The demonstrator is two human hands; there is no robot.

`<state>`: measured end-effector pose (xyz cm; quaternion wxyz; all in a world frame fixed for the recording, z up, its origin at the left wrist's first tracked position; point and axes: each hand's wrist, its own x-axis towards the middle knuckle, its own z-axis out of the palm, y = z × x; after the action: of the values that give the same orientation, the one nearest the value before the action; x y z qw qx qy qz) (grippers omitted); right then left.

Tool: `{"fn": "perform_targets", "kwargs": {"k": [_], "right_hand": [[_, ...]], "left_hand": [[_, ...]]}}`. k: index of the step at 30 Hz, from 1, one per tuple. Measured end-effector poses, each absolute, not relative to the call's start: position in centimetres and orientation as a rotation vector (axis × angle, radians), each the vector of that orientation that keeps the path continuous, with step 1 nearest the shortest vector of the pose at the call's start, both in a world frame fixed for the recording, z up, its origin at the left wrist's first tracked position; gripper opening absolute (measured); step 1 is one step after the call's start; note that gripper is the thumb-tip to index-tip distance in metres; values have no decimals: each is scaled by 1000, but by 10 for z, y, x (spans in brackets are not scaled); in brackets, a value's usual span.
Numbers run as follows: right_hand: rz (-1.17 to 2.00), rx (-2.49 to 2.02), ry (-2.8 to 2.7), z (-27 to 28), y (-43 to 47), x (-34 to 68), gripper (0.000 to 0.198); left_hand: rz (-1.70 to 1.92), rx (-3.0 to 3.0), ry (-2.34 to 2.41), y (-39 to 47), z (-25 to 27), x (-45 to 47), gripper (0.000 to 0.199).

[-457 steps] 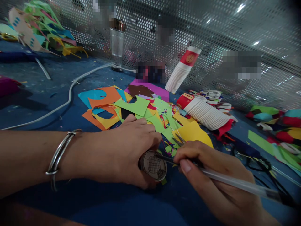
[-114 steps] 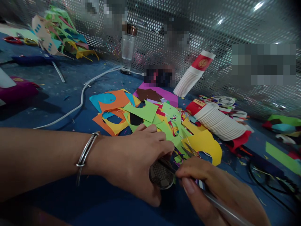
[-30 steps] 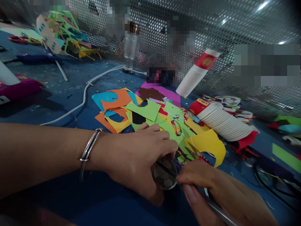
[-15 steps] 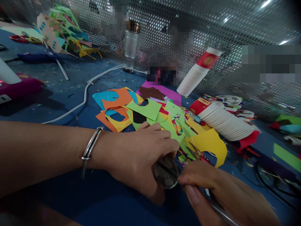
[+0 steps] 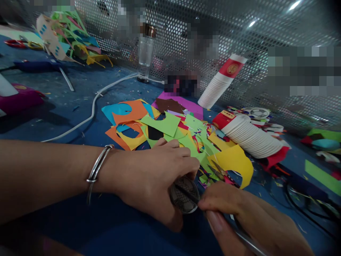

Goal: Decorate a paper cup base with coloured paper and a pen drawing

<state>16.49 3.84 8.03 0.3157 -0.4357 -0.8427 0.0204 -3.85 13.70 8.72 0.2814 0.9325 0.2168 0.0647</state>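
My left hand [image 5: 157, 174], a silver bangle on its wrist, curls around a small round grey-white piece [image 5: 183, 204] with dark criss-cross lines on its face and a raised rim. Most of that piece's far side is hidden by my fingers. A slim pen-like tool [image 5: 189, 195], dark at the front with a shiny shaft, is pinched in my right hand [image 5: 247, 213]. Its tip lies over the round piece; whether it touches I cannot tell. Just beyond both hands are scissors [image 5: 220, 172] and a yellow paper offcut [image 5: 234, 161].
Coloured paper scraps [image 5: 162, 124] cover the middle. Stacked paper cups [image 5: 250, 135] lie at right, another stack [image 5: 221, 83] leans on the perforated metal panel [image 5: 170, 46]. A glass bottle [image 5: 145, 53], white cable [image 5: 93, 106], blue glue gun [image 5: 37, 65] and paper pile [image 5: 66, 39] stand farther off.
The whole view has shifted slightly, so everything sits a little farther left. Both hands keep the same hold, and the tool stays over the round piece.
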Motion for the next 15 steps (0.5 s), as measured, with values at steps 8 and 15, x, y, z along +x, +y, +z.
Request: {"fn": "perform_targets", "kwargs": {"k": [8, 15], "right_hand": [[57, -1165, -2227, 81, 38, 164, 27], [30, -1153, -2228, 77, 39, 166, 25]], "left_hand": [[143, 2492, 561, 138, 89, -39, 52], [146, 2504, 562, 138, 89, -39, 54]]}}
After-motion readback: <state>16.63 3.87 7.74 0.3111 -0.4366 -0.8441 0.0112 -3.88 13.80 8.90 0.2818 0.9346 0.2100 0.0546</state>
